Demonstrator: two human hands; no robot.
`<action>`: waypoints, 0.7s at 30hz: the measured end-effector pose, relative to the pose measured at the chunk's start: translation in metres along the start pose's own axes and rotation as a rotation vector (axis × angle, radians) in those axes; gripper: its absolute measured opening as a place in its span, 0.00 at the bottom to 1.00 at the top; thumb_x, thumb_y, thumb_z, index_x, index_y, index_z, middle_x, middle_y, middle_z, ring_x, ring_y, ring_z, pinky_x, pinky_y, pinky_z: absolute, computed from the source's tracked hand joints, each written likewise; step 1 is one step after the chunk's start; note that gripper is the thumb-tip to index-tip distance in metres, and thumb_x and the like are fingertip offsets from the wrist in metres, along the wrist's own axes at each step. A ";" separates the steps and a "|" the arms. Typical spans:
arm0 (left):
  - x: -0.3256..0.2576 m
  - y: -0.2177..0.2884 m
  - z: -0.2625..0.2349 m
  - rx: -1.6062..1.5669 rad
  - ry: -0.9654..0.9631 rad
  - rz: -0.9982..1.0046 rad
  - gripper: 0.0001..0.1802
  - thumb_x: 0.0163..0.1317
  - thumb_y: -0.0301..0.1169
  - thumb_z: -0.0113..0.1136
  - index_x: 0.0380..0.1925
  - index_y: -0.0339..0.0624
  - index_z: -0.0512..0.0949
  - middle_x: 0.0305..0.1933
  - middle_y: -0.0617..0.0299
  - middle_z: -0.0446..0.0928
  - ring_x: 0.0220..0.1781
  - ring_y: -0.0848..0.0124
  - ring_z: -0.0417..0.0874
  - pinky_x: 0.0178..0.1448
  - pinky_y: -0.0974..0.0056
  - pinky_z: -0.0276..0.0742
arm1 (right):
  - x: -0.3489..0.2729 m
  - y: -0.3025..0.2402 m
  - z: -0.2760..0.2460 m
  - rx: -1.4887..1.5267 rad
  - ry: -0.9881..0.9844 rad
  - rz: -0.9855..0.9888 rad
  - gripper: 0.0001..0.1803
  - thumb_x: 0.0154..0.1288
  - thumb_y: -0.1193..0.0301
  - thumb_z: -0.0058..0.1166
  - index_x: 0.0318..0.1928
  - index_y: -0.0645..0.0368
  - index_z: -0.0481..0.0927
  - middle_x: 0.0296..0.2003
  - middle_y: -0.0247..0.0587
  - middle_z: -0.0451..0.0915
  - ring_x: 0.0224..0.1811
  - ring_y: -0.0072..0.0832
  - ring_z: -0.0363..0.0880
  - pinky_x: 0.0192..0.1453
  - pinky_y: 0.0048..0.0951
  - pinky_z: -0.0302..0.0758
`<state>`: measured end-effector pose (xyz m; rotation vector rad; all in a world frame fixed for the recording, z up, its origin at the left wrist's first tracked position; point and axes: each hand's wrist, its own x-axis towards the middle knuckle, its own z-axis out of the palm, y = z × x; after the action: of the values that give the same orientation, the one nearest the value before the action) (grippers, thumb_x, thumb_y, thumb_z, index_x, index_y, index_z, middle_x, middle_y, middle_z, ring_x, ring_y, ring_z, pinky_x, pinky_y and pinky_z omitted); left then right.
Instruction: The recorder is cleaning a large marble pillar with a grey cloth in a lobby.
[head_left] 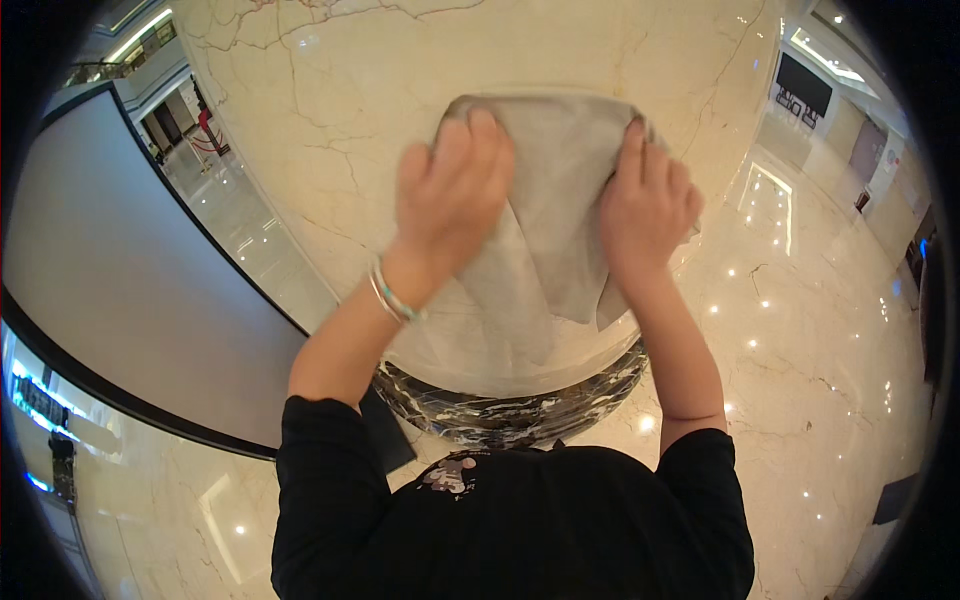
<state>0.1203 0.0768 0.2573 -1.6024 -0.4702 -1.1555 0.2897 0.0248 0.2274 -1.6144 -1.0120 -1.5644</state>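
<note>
A grey cloth (560,170) is spread against the curved, cream marble column (330,130), its lower part hanging in folds. My left hand (458,180) grips the cloth's upper left corner; it is slightly blurred, and bracelets circle its wrist. At the upper right corner, my right hand (648,200) pinches the cloth's edge between thumb and fingers. Both hands are raised in front of me, with the fabric stretched between them. The column's surface right behind the cloth is hidden.
A dark, veined marble base (520,415) rings the column's foot. To the left stands a large black-framed panel (150,270) with a dark foot (388,430). Glossy marble floor (790,380) extends to the right. Far left, a red rope barrier (212,135) shows.
</note>
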 end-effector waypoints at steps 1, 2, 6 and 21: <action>-0.003 0.014 -0.008 -0.008 -0.001 0.001 0.10 0.41 0.27 0.53 0.28 0.42 0.76 0.35 0.65 0.74 0.34 0.71 0.72 0.30 0.66 0.62 | -0.010 -0.008 0.001 -0.003 0.000 -0.011 0.17 0.49 0.73 0.47 0.42 0.55 0.75 0.33 0.35 0.71 0.37 0.31 0.68 0.39 0.29 0.63; -0.007 0.033 -0.013 -0.069 -0.118 -0.056 0.10 0.42 0.27 0.53 0.28 0.40 0.76 0.40 0.59 0.74 0.38 0.69 0.72 0.33 0.64 0.64 | -0.018 -0.014 0.001 -0.006 -0.002 -0.022 0.18 0.49 0.73 0.47 0.44 0.57 0.74 0.36 0.39 0.72 0.40 0.34 0.69 0.39 0.30 0.65; -0.013 0.078 -0.015 -0.304 -0.267 -0.225 0.13 0.47 0.27 0.51 0.34 0.33 0.74 0.51 0.41 0.69 0.47 0.58 0.72 0.46 0.56 0.68 | -0.026 -0.029 -0.013 0.176 -0.131 0.042 0.19 0.51 0.72 0.46 0.47 0.62 0.72 0.44 0.55 0.68 0.47 0.45 0.68 0.43 0.36 0.69; -0.087 0.027 0.008 -0.262 -0.256 -0.268 0.31 0.50 0.52 0.54 0.53 0.49 0.69 0.59 0.59 0.63 0.56 0.56 0.62 0.61 0.41 0.46 | -0.030 0.014 0.014 0.555 -0.061 0.070 0.26 0.43 0.60 0.56 0.44 0.58 0.73 0.50 0.55 0.61 0.51 0.49 0.60 0.52 0.46 0.58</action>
<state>0.1051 0.0956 0.1691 -1.9719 -0.7427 -1.2553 0.3090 0.0282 0.1976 -1.2932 -1.2704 -1.0627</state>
